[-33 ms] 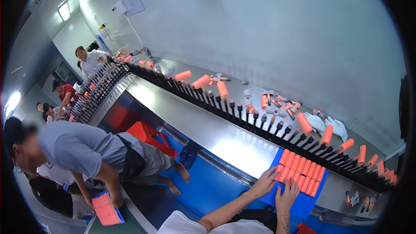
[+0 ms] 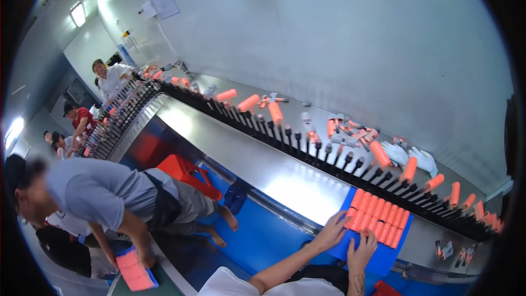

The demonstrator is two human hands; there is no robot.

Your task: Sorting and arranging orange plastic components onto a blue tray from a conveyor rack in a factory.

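Both hands rest open on the blue tray [image 2: 378, 262], left hand [image 2: 331, 231] and right hand [image 2: 361, 249] touching the near edge of its orange cylinders [image 2: 379, 218]; lifting them evenly seems wisest.

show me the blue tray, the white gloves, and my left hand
blue tray [image 2: 378, 263], head view, bare lower corner.
white gloves [image 2: 424, 159], head view, palm of one glove.
left hand [image 2: 330, 231], head view, back of hand.

Steel bench [image 2: 285, 178] under blue tray [image 2: 383, 260]
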